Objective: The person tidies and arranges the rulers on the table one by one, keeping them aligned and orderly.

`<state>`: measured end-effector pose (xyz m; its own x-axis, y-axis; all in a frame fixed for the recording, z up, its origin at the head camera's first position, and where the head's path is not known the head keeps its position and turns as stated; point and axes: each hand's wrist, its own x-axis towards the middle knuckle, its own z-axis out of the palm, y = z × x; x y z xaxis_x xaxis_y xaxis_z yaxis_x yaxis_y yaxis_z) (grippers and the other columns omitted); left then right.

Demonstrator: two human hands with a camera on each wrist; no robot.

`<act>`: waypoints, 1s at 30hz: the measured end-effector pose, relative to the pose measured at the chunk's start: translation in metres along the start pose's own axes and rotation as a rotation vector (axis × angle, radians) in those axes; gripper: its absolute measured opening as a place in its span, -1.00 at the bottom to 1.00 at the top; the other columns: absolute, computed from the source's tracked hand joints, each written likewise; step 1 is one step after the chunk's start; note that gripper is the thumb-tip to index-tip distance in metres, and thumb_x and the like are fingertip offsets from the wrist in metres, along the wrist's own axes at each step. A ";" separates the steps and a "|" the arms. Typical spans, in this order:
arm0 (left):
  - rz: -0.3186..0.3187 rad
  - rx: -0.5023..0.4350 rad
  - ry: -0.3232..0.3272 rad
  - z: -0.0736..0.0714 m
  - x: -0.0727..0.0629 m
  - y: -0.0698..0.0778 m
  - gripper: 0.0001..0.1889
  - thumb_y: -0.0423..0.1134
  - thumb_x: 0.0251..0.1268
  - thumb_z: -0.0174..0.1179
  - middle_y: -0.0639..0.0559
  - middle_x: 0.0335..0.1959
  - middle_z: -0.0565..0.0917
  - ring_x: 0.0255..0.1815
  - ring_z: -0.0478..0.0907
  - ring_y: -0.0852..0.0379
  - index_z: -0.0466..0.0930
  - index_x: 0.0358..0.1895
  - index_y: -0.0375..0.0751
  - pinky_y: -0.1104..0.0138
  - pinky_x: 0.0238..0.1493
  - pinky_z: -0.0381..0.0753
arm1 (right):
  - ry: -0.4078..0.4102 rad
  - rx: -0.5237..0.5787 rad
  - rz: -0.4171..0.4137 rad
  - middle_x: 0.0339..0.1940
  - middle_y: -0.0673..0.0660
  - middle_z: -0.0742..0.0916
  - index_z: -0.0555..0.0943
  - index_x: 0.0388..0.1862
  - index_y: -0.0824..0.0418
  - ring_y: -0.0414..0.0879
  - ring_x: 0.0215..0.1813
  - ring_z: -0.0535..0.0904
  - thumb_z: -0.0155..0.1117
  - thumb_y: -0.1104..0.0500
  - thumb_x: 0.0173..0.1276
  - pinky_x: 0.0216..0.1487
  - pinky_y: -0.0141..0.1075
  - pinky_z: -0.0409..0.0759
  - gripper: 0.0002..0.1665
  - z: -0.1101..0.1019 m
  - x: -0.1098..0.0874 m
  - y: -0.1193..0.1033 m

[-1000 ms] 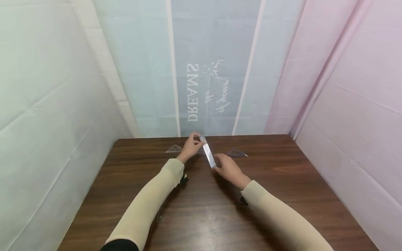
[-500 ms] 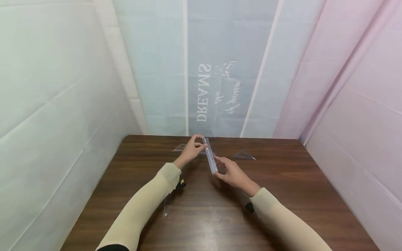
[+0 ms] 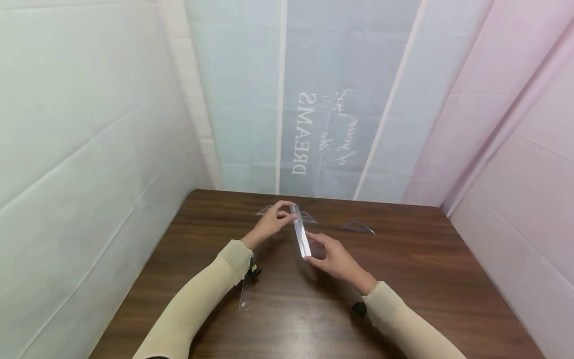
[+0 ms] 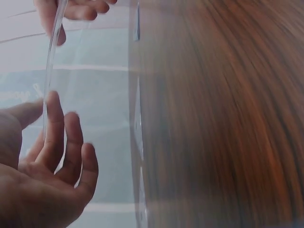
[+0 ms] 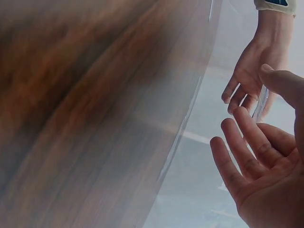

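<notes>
A clear ruler (image 3: 301,234) is held above the table, its long side running away from me. At its far end my left hand (image 3: 270,223) pinches it between thumb and fingers. The near end sits between the thumb and fingers of my right hand (image 3: 337,258). In the left wrist view the ruler (image 4: 51,57) shows as a thin edge, with the left thumb and index finger on it and the other fingers spread. Most of the ruler (image 5: 261,102) is hidden by fingers in the right wrist view.
Clear set squares lie along the back of the brown wooden table (image 3: 403,279): one right (image 3: 358,227), one behind the ruler (image 3: 308,217), and one partly hidden by the left hand (image 3: 262,211). A transparent strip (image 3: 243,301) lies beside the left forearm. Cloth walls surround the table.
Both hands have drawn the ruler a little nearer, and the glare on it has shifted. The middle set square shows more. The head view has turned slightly left.
</notes>
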<state>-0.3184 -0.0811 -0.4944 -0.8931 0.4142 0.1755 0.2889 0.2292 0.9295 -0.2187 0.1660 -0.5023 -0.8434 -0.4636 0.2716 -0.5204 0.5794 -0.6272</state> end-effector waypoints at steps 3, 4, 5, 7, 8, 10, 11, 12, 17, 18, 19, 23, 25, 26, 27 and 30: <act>0.028 0.052 -0.077 -0.009 -0.006 0.000 -0.46 -0.17 0.62 0.30 -0.17 0.00 0.82 0.17 0.71 -0.26 0.40 0.54 -0.12 0.15 0.13 0.62 | -0.013 -0.012 0.021 0.31 0.20 0.72 0.48 0.58 0.28 0.04 0.16 0.75 0.62 0.13 0.38 0.19 0.05 0.71 -0.14 0.001 -0.002 -0.004; 0.041 0.069 -0.105 -0.012 -0.007 0.000 -0.43 -0.20 0.60 0.31 -0.17 0.01 0.81 0.16 0.72 -0.22 0.38 0.55 -0.13 0.11 0.18 0.63 | -0.015 -0.018 0.025 0.30 0.19 0.72 0.48 0.57 0.27 0.03 0.16 0.75 0.62 0.12 0.38 0.19 0.05 0.71 -0.15 0.001 -0.003 -0.006; 0.055 0.085 -0.130 -0.015 -0.009 -0.001 -0.41 -0.22 0.59 0.31 -0.16 0.02 0.81 0.15 0.73 -0.17 0.35 0.57 -0.14 0.07 0.22 0.64 | -0.018 -0.022 0.027 0.29 0.17 0.73 0.49 0.57 0.27 0.02 0.15 0.75 0.62 0.11 0.38 0.19 0.06 0.71 -0.15 0.001 -0.003 -0.007; 0.077 0.107 -0.173 -0.021 -0.013 -0.002 -0.36 -0.26 0.57 0.33 -0.15 0.04 0.80 0.14 0.74 -0.09 0.32 0.60 -0.16 0.03 0.28 0.64 | -0.024 -0.036 0.024 0.25 0.15 0.74 0.50 0.56 0.27 0.02 0.14 0.75 0.63 0.09 0.38 0.19 0.07 0.70 -0.16 0.002 -0.005 -0.011; 0.087 0.116 -0.188 -0.023 -0.015 -0.004 -0.34 -0.28 0.55 0.34 -0.16 0.05 0.80 0.12 0.74 -0.08 0.31 0.60 -0.18 0.02 0.27 0.65 | -0.027 -0.041 0.018 0.22 0.15 0.75 0.51 0.55 0.28 0.02 0.14 0.75 0.63 0.07 0.38 0.19 0.08 0.70 -0.16 0.003 -0.005 -0.012; 0.099 0.116 -0.212 -0.027 -0.019 -0.006 -0.32 -0.31 0.53 0.35 -0.20 0.06 0.79 0.10 0.74 -0.10 0.29 0.61 -0.22 0.02 0.23 0.67 | -0.033 -0.048 0.008 0.16 0.14 0.76 0.52 0.53 0.30 0.04 0.13 0.75 0.63 0.05 0.38 0.18 0.10 0.70 -0.16 0.004 -0.006 -0.016; 0.102 0.114 -0.221 -0.028 -0.020 -0.007 -0.31 -0.32 0.53 0.36 -0.21 0.06 0.79 0.09 0.74 -0.10 0.29 0.61 -0.23 0.03 0.21 0.68 | -0.038 -0.054 0.007 0.13 0.13 0.76 0.53 0.53 0.29 0.04 0.13 0.75 0.63 0.03 0.38 0.18 0.10 0.70 -0.16 0.005 -0.006 -0.018; 0.104 0.116 -0.227 -0.030 -0.022 -0.008 -0.31 -0.32 0.52 0.37 -0.21 0.07 0.78 0.08 0.74 -0.10 0.29 0.61 -0.24 0.06 0.20 0.69 | -0.043 -0.058 0.007 0.11 0.13 0.76 0.54 0.52 0.29 0.06 0.13 0.75 0.63 0.01 0.38 0.18 0.11 0.70 -0.17 0.006 -0.007 -0.021; 0.099 0.154 -0.225 -0.035 -0.033 -0.013 -0.32 -0.27 0.50 0.40 -0.14 0.11 0.75 0.08 0.72 -0.03 0.32 0.58 -0.20 0.12 0.16 0.68 | -0.068 -0.095 0.023 0.09 0.13 0.76 0.57 0.50 0.25 0.07 0.14 0.73 0.62 -0.08 0.37 0.17 0.10 0.69 -0.17 0.011 -0.007 -0.035; 0.097 0.167 -0.222 -0.036 -0.036 -0.014 -0.32 -0.26 0.49 0.41 -0.11 0.13 0.73 0.09 0.71 -0.01 0.34 0.57 -0.18 0.12 0.16 0.67 | -0.073 -0.100 0.024 0.08 0.14 0.77 0.58 0.49 0.25 0.08 0.14 0.72 0.62 -0.09 0.36 0.16 0.11 0.69 -0.17 0.013 -0.007 -0.038; 0.098 0.176 -0.219 -0.038 -0.039 -0.015 -0.32 -0.26 0.48 0.42 -0.10 0.14 0.72 0.10 0.70 -0.01 0.35 0.56 -0.17 0.11 0.16 0.66 | -0.073 -0.113 0.022 0.07 0.13 0.77 0.60 0.47 0.25 0.07 0.13 0.72 0.62 -0.11 0.36 0.15 0.10 0.69 -0.17 0.015 -0.007 -0.041; 0.104 0.203 -0.215 -0.043 -0.052 -0.020 -0.34 -0.24 0.45 0.45 -0.09 0.18 0.66 0.17 0.65 -0.06 0.40 0.53 -0.16 0.05 0.19 0.63 | -0.070 -0.139 0.020 0.01 0.06 0.79 0.66 0.40 0.22 0.01 0.08 0.71 0.65 -0.14 0.32 0.09 0.05 0.70 -0.21 0.021 -0.009 -0.053; 0.101 0.212 -0.216 -0.045 -0.058 -0.020 -0.35 -0.22 0.44 0.46 -0.08 0.19 0.64 0.21 0.63 -0.08 0.42 0.51 -0.16 0.01 0.23 0.61 | -0.066 -0.150 0.018 -0.01 0.04 0.79 0.69 0.37 0.21 -0.01 0.06 0.71 0.65 -0.15 0.31 0.06 0.02 0.71 -0.24 0.024 -0.010 -0.057; 0.097 0.218 -0.220 -0.046 -0.060 -0.020 -0.35 -0.21 0.44 0.47 -0.08 0.21 0.63 0.23 0.62 -0.10 0.42 0.51 -0.16 -0.01 0.26 0.60 | -0.069 -0.151 0.017 -0.01 0.03 0.79 0.70 0.35 0.20 -0.02 0.06 0.70 0.65 -0.15 0.31 0.05 0.01 0.72 -0.25 0.025 -0.011 -0.059; 0.094 0.225 -0.223 -0.047 -0.061 -0.019 -0.35 -0.20 0.44 0.47 -0.08 0.21 0.63 0.25 0.62 -0.11 0.42 0.51 -0.16 -0.03 0.28 0.59 | -0.070 -0.149 0.019 -0.01 0.04 0.80 0.71 0.33 0.20 -0.02 0.05 0.70 0.65 -0.15 0.30 0.04 0.00 0.72 -0.27 0.025 -0.011 -0.061; 0.088 0.248 -0.231 -0.048 -0.065 -0.017 -0.34 -0.16 0.44 0.48 -0.07 0.23 0.62 0.29 0.59 -0.11 0.43 0.51 -0.14 -0.04 0.35 0.55 | -0.077 -0.155 0.028 0.00 0.03 0.81 0.75 0.28 0.19 -0.01 0.05 0.71 0.66 -0.16 0.30 0.03 -0.02 0.73 -0.31 0.026 -0.013 -0.066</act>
<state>-0.2823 -0.1544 -0.5055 -0.7677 0.6239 0.1465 0.4613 0.3794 0.8020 -0.1700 0.1155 -0.4834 -0.8481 -0.4925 0.1956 -0.5167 0.6865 -0.5117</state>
